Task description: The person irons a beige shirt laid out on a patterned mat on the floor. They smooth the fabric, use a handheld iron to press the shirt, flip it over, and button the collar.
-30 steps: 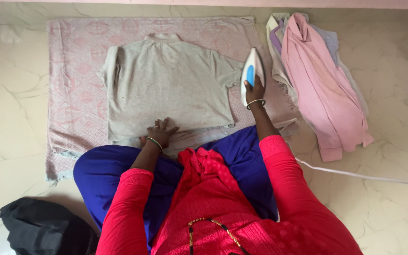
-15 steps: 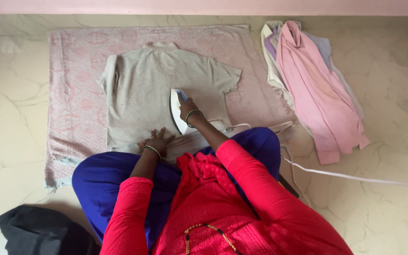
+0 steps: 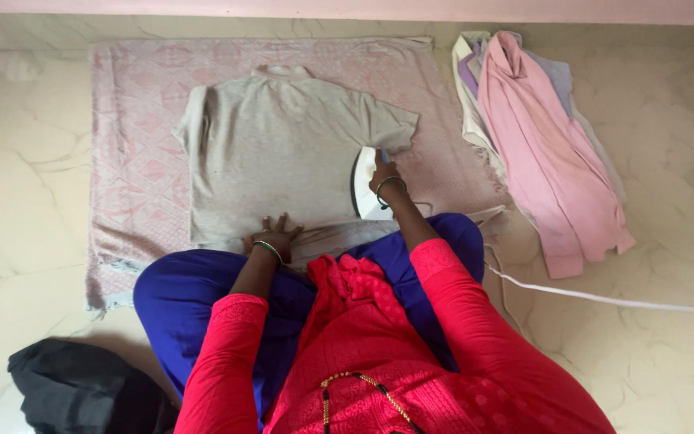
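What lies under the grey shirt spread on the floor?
A pink patterned cloth lies under the grey shirt, showing on all sides. The floor beneath it is covered. On top rest the iron, held by the right hand, and the left hand.

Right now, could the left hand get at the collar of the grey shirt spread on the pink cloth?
Probably yes: the left hand presses the grey shirt hem, and nothing lies between it and the collar.

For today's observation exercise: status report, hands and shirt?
Left hand flat on grey shirt hem. Right hand grips iron at shirt's right edge. Nothing blocking.
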